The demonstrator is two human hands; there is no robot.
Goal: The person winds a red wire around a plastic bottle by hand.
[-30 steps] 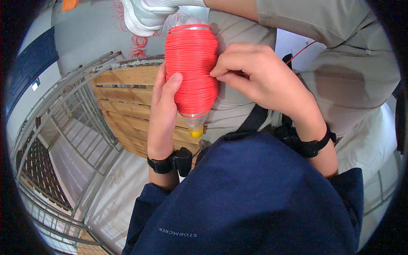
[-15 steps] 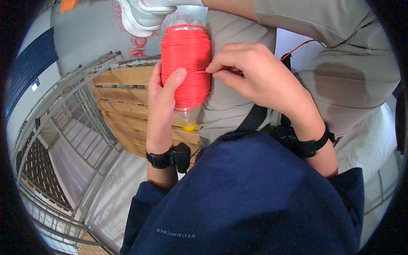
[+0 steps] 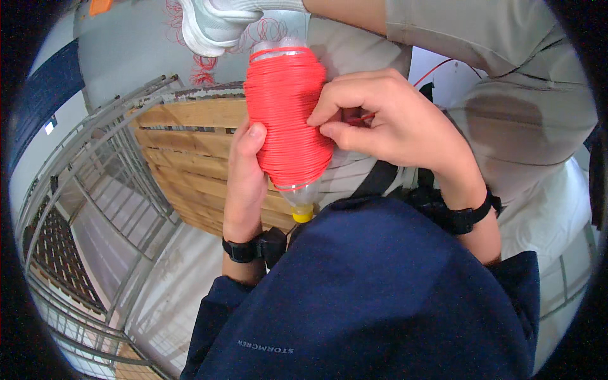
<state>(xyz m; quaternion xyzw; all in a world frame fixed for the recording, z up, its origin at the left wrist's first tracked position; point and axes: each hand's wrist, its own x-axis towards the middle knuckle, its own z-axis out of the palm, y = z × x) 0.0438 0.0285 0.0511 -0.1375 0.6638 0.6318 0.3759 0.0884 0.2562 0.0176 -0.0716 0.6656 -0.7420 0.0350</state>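
Note:
A clear plastic bottle (image 3: 306, 192) with a yellow cap (image 3: 302, 213) is wound with many turns of red cord (image 3: 288, 88). Its capped neck points toward me and its base points away. My left hand (image 3: 247, 158) is closed around the bottle's left side, the thumb lying on the windings. At the right side of the windings, my right hand (image 3: 380, 117) pinches the red cord between thumb and fingertips. The cord's strand passes through that hand and shows again beyond it, running up past my leg.
Loose red cord loops (image 3: 204, 68) lie on the grey floor near a white shoe (image 3: 212, 28). Wooden slats (image 3: 190, 142) and a grey metal rail frame (image 3: 82, 183) stand to the left. My beige trouser legs (image 3: 506, 114) are at the right.
The bottle has shifted slightly right and toward me, its capped neck swinging right. My left thumb has slid a little lower on the windings. My right hand stays close to the cord.

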